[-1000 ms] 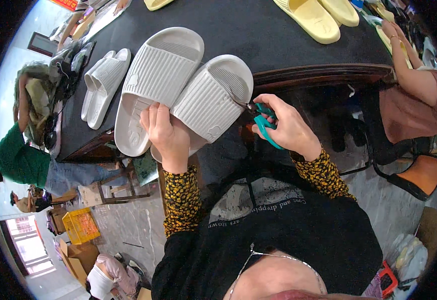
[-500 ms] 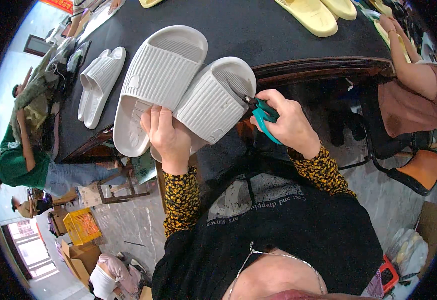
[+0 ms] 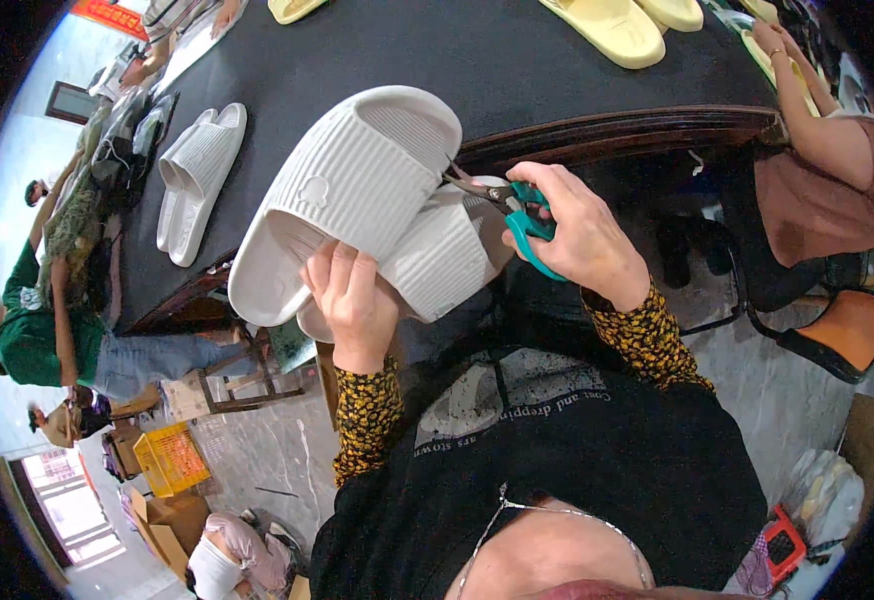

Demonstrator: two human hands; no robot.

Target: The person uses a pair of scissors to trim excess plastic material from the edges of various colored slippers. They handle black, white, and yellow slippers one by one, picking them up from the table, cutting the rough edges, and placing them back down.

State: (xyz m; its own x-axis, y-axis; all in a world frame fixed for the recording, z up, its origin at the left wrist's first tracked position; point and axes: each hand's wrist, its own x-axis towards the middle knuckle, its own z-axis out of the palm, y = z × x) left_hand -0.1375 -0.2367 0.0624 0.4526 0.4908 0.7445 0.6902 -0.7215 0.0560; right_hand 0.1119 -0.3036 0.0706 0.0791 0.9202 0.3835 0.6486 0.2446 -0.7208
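a yellow crate (image 3: 170, 458) sat on the floor (image 3: 287, 460) to my left, with an open brown box (image 3: 162, 535) near it; i could not tell what was in them. on my right, a see-through bag (image 3: 807, 515) had pale things (image 3: 832, 490) inside. my left hand (image 3: 347, 305) gripped a gray slipper (image 3: 352, 195) and a second slipper (image 3: 447, 265) partly behind it, in front of me by the near edge of the table (image 3: 517, 60). the back of that hand faced up, and its fingers curled into the gray slipper's foot opening. my right hand (image 3: 587, 235) was closed around the green handles of the scissors (image 3: 502, 193), fingers pointing up and left, tips by the gray slipper's strap.
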